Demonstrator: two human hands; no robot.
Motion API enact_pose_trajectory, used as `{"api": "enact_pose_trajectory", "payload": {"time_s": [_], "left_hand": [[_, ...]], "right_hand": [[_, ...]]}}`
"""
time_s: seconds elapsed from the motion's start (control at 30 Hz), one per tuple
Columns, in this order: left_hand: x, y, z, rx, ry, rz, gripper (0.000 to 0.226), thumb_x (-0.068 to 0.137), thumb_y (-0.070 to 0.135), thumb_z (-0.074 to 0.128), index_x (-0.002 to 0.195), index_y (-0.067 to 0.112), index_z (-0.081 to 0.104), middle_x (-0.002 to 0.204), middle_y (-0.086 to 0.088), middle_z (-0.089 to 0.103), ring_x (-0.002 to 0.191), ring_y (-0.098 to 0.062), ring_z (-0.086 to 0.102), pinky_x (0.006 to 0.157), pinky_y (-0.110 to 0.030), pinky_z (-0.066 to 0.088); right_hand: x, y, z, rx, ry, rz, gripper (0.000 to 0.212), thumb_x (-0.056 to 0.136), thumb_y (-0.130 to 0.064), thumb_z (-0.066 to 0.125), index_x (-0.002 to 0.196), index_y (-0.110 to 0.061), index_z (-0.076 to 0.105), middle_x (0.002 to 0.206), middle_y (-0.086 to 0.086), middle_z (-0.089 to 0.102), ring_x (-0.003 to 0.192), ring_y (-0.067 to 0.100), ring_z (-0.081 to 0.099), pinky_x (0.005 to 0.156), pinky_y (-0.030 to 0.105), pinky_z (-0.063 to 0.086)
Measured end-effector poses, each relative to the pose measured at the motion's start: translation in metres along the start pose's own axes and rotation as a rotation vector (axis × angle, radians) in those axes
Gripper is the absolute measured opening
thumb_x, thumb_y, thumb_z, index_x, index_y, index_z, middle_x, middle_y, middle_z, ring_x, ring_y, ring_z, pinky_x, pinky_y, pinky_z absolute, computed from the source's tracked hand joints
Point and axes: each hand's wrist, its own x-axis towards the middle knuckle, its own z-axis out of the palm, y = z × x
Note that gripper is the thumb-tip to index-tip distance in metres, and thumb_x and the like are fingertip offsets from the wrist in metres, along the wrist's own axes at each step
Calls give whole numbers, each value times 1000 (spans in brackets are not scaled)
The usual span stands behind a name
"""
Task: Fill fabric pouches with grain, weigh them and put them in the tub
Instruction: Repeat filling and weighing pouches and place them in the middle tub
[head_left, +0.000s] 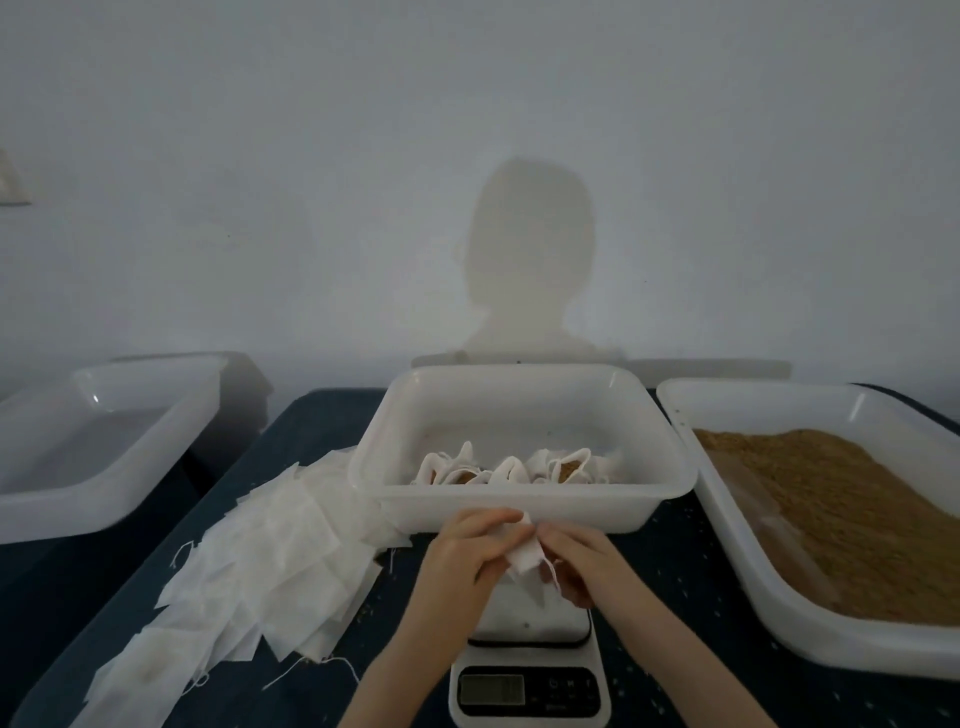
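Both hands hold one small white fabric pouch (525, 558) above the white kitchen scale (530, 670). My left hand (467, 551) pinches its upper left edge and my right hand (582, 564) grips its right side. Just beyond them stands a white tub (519, 395) holding several filled pouches (514, 470) with brown grain showing in their open tops. To the right, a large white tray (737, 545) is heaped with brown grain (857, 519). A long pile of flat empty pouches (260, 566) lies left of the scale.
A second white tub (67, 499) stands at the far left, with nothing visible in it. Everything rests on a dark blue table (675, 561) against a pale wall. Loose grains and threads lie scattered near the scale.
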Motion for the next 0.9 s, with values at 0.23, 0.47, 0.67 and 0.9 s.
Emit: {"api": "enact_pose_trajectory", "payload": {"time_s": [0.23,0.47,0.67,0.9], "left_hand": [[1,2,10,68,-133,-19,56,91,18,63,133,36,31,138,26,27,133,7,26,111,-5,14],[-2,11,6,-176,-269,-143,85,73,48,71,134,54,11,142,38,13,131,20,13,101,3,15],[1,19,1,-196,-100,-3,52,73,53,65,122,49,47,147,25,26,135,7,26,105,-7,25],[6,11,-7,31,-158,63,15,89,32,62,90,44,54,131,37,28,126,19,20,107,-11,21]], "right_hand": [[-3,5,-7,68,-15,107,27,95,-18,55,72,-14,68,47,-8,44,41,4,32,43,16,25],[-2,4,-10,33,-37,1,28,83,-30,70,59,-18,64,50,-7,51,44,4,39,45,13,33],[-3,5,-11,20,-55,-81,45,74,-50,65,69,-6,58,51,-2,45,44,4,37,46,13,34],[-7,1,-20,28,-103,-52,38,76,-48,60,63,-13,51,54,-2,43,46,5,36,48,15,33]]}}
